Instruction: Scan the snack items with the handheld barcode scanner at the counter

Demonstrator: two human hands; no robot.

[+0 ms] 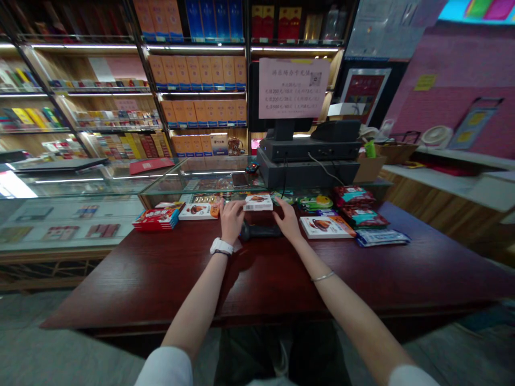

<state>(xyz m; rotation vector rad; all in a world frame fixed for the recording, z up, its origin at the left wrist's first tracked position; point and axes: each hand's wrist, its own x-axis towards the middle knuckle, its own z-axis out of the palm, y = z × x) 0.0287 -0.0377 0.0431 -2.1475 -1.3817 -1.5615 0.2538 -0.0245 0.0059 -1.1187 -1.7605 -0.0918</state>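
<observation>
Between the two hands, a white box [258,202] has its left end gripped by the left hand [231,221]; the right hand [286,221], thumb and fingers parted, is just beside its other end, contact unclear. A black scanner [261,231] lies just nearer. Bare table [265,284] stretches to the front edge, under both forearms.

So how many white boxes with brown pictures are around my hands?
3 visible: one box between the left hand and right hand, one leftward beside the red packets, one rightward beside the blue-and-white packet. More may be hidden.
</observation>
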